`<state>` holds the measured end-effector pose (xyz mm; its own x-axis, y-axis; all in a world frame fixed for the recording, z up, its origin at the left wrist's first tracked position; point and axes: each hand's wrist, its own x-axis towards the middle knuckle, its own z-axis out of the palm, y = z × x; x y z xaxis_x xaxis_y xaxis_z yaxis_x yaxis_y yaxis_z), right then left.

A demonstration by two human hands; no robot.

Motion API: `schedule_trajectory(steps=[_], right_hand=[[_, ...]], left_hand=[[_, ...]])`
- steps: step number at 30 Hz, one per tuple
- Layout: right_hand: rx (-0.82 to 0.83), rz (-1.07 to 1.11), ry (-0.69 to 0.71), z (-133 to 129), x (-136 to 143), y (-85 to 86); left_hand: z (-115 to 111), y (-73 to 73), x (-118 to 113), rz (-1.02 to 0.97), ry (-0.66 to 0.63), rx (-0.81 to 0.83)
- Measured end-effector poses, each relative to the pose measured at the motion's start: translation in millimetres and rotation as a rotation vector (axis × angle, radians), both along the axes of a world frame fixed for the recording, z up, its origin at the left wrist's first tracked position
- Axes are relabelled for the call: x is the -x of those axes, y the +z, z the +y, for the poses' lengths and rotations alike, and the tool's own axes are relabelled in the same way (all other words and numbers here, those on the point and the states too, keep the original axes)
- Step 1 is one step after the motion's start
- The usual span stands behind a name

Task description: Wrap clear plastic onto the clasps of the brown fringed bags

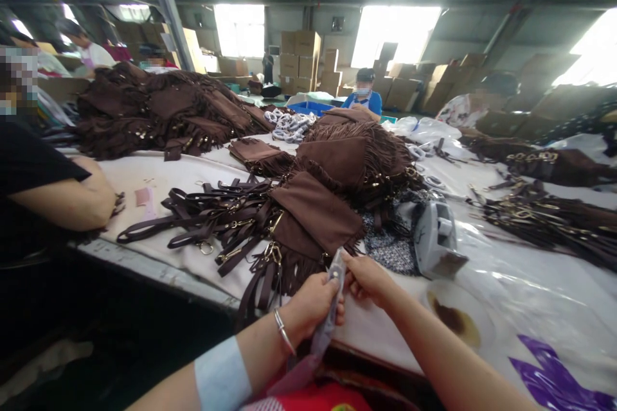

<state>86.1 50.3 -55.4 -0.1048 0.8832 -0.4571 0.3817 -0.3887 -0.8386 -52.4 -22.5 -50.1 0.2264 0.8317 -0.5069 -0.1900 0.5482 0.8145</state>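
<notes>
My left hand (315, 300) is closed around a narrow, greyish translucent plastic strip (329, 318) at the table's front edge. Small light spots show near its upper end. My right hand (367, 278) pinches at that upper end, thumb and fingers together. Just beyond both hands lies a brown fringed bag (315, 215) with gold clips. To its left, dark brown straps (222, 205) with gold hardware spread in a tangle. A silver bracelet (284, 332) circles my left wrist. What lies inside the plastic, if anything, I cannot make out.
Brown fringed bags are heaped in a middle pile (332, 160) and a far-left pile (159, 106). A whitish tape dispenser (435, 237), clear plastic sheeting (525, 289) and purple plastic (559, 372) lie right. A co-worker's arm (72, 196) rests on the table at left; others work behind.
</notes>
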Motion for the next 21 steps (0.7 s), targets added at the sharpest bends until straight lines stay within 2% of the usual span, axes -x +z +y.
schedule_trajectory(steps=[5,10,15,21], right_hand=[[-0.020,0.137,-0.067,0,13,-4.6],[-0.068,0.185,-0.050,-1,11,-7.9],[-0.098,0.150,-0.006,-5,6,-6.8],[-0.064,0.107,0.008,-3,12,1.5]], left_hand=[[-6,-2.0,-13,-0.216,0.002,0.124],[12,2.4,-12,-0.317,-0.014,0.127],[26,-0.8,-15,-0.242,-0.006,0.119],[23,-7.0,-21,-0.013,0.108,0.023]])
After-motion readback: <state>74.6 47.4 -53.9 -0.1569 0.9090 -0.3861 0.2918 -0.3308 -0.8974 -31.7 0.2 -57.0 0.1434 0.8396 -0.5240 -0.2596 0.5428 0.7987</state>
